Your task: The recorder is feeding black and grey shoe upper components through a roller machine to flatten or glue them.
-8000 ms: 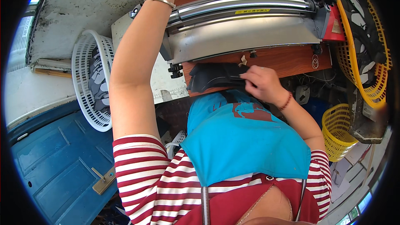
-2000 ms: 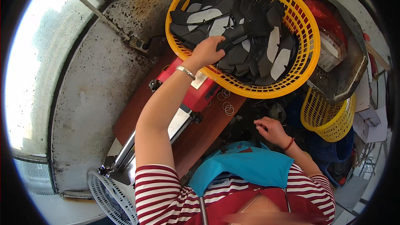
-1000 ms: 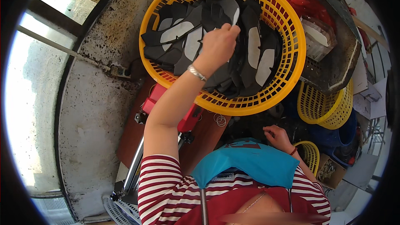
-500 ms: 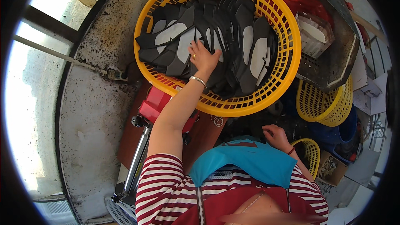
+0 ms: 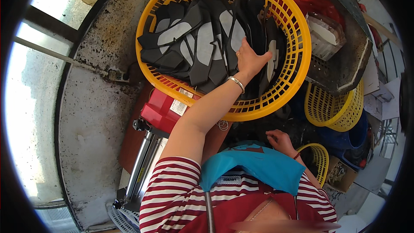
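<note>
My left hand [image 5: 251,61] reaches over the large yellow basket [image 5: 305,51], thumb and fingers spread apart above the flat black cut pieces [image 5: 202,67], several with pale grey oval patches. Its fingers touch a grey-patched piece [image 5: 237,36], while the thumb lies over a pale strip [image 5: 271,54] nearer the basket's right side. No piece is plainly gripped, though part of the fingers is hard to make out among the dark material. My right hand [image 5: 282,141] hangs just beyond my blue apron [image 5: 254,162]. Its fingers are loosely bent and apart, with nothing visible in them.
Below the basket's left rim, a red machine part [image 5: 161,112] and a metal cylinder [image 5: 140,164] lie on a brown board. Smaller yellow baskets [image 5: 334,123] stand to the right, near a cardboard box [image 5: 343,177]. A dark metal tray [image 5: 338,75] holds a clear container.
My left hand has moved right across the pieces. Several pieces under its former place now lie more spread out, showing more grey patches. My right hand has barely shifted.
</note>
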### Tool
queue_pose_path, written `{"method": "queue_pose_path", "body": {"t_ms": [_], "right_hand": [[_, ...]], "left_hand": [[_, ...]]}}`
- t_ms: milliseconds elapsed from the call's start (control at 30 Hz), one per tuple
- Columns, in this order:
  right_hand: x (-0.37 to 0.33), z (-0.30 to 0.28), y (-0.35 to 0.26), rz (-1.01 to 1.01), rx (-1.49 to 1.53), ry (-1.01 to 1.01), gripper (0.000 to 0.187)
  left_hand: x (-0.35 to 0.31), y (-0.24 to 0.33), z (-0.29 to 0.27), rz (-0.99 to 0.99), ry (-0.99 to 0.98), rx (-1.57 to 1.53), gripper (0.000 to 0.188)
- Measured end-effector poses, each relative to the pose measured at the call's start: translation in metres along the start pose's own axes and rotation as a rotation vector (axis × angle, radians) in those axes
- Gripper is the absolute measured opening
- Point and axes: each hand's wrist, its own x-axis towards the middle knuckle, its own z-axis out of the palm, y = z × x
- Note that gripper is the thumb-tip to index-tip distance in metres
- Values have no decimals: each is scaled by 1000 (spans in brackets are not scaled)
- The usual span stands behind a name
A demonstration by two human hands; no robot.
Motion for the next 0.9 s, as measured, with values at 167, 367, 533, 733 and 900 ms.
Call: {"method": "queue_pose_path", "body": {"t_ms": [167, 367, 533, 733, 900], "right_hand": [[-1, 8, 4, 0, 9, 4, 22], [-2, 13, 4, -44, -10, 22, 23], [-15, 12, 5, -10, -36, 33, 22], [-28, 9, 20, 24, -63, 17, 22], [-21, 8, 22, -25, -75, -2, 21]], "left_hand": [[-6, 17, 31, 53, -81, 318, 126], [4, 11, 28, 60, -122, 362, 116], [23, -33, -15, 117, -121, -126, 110], [9, -47, -81, -104, -205, -433, 110], [32, -91, -127, -86, -6, -451, 83]]}}
